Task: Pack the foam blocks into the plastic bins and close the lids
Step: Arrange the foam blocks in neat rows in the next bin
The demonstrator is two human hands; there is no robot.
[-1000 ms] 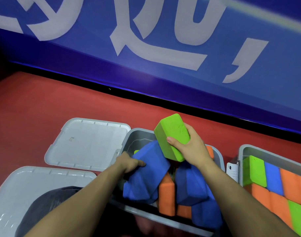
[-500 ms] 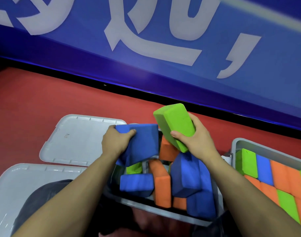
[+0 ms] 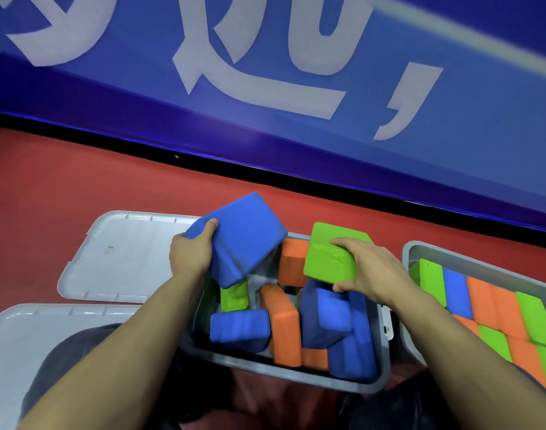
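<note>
I see my left hand [image 3: 189, 254] with its grip closed on a large blue foam block [image 3: 243, 237], thumb lying over the block's near-left corner and the fingers hidden beneath it. The block is tilted and held up above the far-left corner of the middle bin [image 3: 343, 383], so most of it lies to the right of and beyond the hand.

My right hand [image 3: 371, 268] has its grip wrapped on a green foam block [image 3: 330, 256]: fingers over the top edge, thumb under the near-right corner. That block sits to the left of the palm, above the bin's far-right part, and just over a dark blue block [image 3: 324, 315] that stands tilted inside.

The middle bin is a grey plastic one on the red floor [image 3: 79, 181]. Inside it the blocks lie jumbled: a blue block [image 3: 239, 325] flat near the left wall, a small green block [image 3: 234, 294] beyond it, an orange block [image 3: 284, 327] on edge in the middle, and another orange block [image 3: 291, 260] against the far wall.

To the right, a second grey bin [image 3: 420, 252] holds green, blue and orange blocks packed in neat rows. Two grey lids lie flat on the floor left of the middle bin, one farther lid [image 3: 119, 259] and one nearer lid [image 3: 14, 342].

A blue wall with white lettering [image 3: 265, 57] rises beyond the floor.
</note>
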